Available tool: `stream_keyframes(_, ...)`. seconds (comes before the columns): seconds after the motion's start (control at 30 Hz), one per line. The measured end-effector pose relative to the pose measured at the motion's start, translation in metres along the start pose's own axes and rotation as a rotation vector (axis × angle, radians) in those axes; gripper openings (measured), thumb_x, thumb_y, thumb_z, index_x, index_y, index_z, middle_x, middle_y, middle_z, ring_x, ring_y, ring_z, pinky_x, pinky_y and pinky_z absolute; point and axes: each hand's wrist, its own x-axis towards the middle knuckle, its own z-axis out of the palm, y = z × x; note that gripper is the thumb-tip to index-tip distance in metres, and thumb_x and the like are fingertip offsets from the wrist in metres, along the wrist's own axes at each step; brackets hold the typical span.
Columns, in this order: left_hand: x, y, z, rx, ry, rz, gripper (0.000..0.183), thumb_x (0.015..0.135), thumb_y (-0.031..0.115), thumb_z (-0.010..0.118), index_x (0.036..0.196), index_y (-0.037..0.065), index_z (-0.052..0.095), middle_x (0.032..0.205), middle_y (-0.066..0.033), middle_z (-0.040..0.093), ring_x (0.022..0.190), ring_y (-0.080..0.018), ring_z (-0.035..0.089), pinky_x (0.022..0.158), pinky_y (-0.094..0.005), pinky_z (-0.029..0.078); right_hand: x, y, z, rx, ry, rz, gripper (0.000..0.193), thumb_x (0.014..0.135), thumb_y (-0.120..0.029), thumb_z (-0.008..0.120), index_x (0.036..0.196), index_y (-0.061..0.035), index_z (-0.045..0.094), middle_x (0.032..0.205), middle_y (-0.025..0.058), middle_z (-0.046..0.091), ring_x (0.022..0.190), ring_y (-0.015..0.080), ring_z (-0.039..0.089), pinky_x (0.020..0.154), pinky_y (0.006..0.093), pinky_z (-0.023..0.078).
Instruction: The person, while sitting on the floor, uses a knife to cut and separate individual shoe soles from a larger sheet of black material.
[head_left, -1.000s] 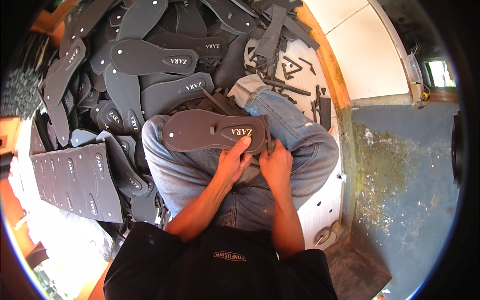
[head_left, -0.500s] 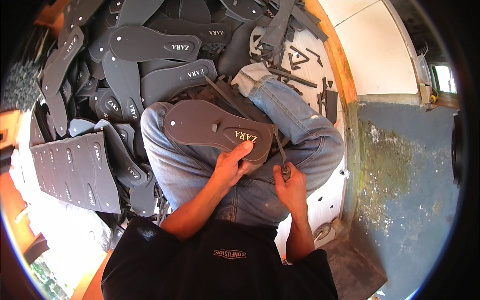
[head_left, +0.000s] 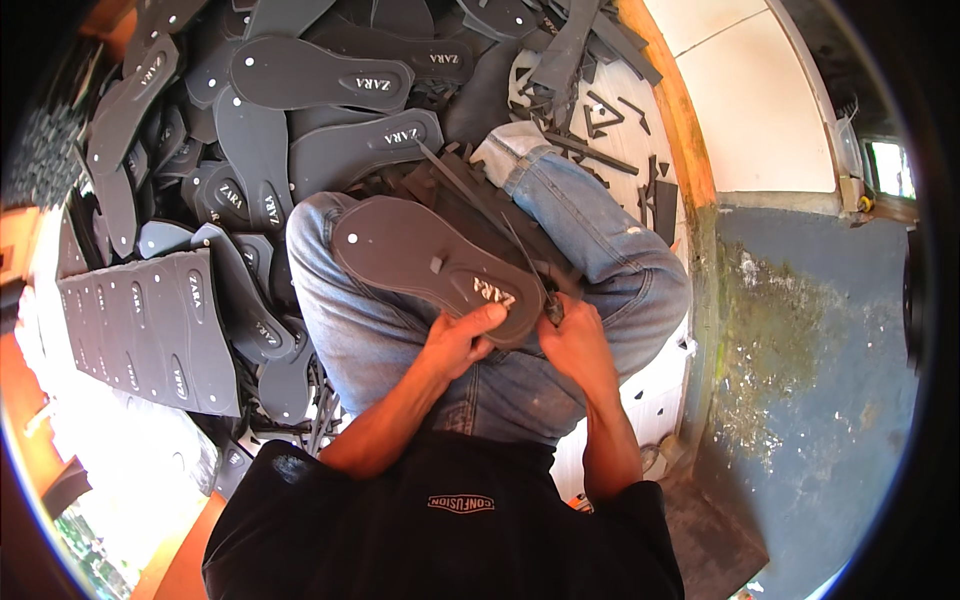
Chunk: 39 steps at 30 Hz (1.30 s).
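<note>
My left hand [head_left: 460, 342] grips a dark grey shoe insole [head_left: 425, 245] at its heel end, the thumb pressed on top near the pale printed mark. A small dark scrap [head_left: 437, 264] sits on the insole's upper face. The insole lies slantwise over my lap, its wide end toward my left knee. In my right hand [head_left: 578, 338] is a knife [head_left: 527, 250], its handle mostly covered by my fingers. Its thin blade points up and to the left, along the insole's right edge; whether it touches the edge I cannot tell.
Many cut insoles [head_left: 320, 75] are heaped ahead and to the left. A grey sheet [head_left: 150, 335] with several raised marks leans at the left. Dark offcuts [head_left: 600, 115] litter the pale floor by a wooden edge [head_left: 682, 120]. A stained blue-grey wall or floor [head_left: 800, 350] is at the right.
My right hand has moved up and left, bringing the knife closer to the insole; its blade now tilts further left. The insole has turned slightly, its heel end lower.
</note>
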Motion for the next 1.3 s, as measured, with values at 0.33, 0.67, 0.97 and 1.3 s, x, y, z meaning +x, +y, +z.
stream_keyframes(0.33, 0.020, 0.140, 0.044, 0.891, -0.025, 0.042, 0.056, 0.075, 0.029, 0.076, 0.117, 0.001, 0.052, 0.092, -0.0089, 0.064, 0.065, -0.0137, 0.058, 0.052, -0.0242, 0.046, 0.020, 0.037, 0.028, 0.403, 0.186, 0.100, 0.027, 0.082, -0.016, 0.061, 0.069, 0.0059, 0.053, 0.056, 0.0152, 0.050, 0.050, 0.0216, 0.045, 0.052, 0.0370, 0.037)
stream_keyframes(0.67, -0.032, 0.305, -0.066, 1.566, 0.708, 0.736, 0.050, 0.083, 0.031, 0.066, 0.118, -0.003, 0.054, 0.100, -0.0161, 0.065, 0.090, -0.0262, 0.064, 0.080, -0.0356, 0.050, 0.019, 0.033, 0.040, 0.315, 0.200, 0.026, 0.031, 0.083, -0.019, 0.062, 0.069, 0.0057, 0.051, 0.056, 0.0153, 0.050, 0.052, 0.0241, 0.049, 0.055, 0.0393, 0.040)
stream_keyframes(0.97, -0.159, 0.179, -0.177, 2.093, 1.376, 0.513, 0.076, 0.069, 0.030, 0.075, 0.133, 0.007, 0.042, 0.137, -0.0179, 0.040, 0.130, -0.0376, 0.032, 0.106, -0.0482, 0.026, 0.022, 0.023, 0.052, 0.222, 0.126, -0.015, 0.033, 0.084, -0.024, 0.062, 0.073, 0.0056, 0.053, 0.061, 0.0207, 0.055, 0.059, 0.0402, 0.055, 0.057, 0.0446, 0.041)
stream_keyframes(1.3, -0.159, 0.203, -0.103, 1.716, 1.245, 0.722, 0.061, 0.066, -0.003, 0.051, 0.127, -0.002, 0.050, 0.134, -0.0209, 0.046, 0.125, -0.0361, 0.044, 0.105, -0.0370, 0.034, 0.025, 0.023, 0.057, 0.351, 0.190, -0.037, 0.032, 0.085, -0.023, 0.063, 0.074, 0.0063, 0.054, 0.059, 0.0148, 0.057, 0.054, 0.0298, 0.055, 0.055, 0.0394, 0.041)
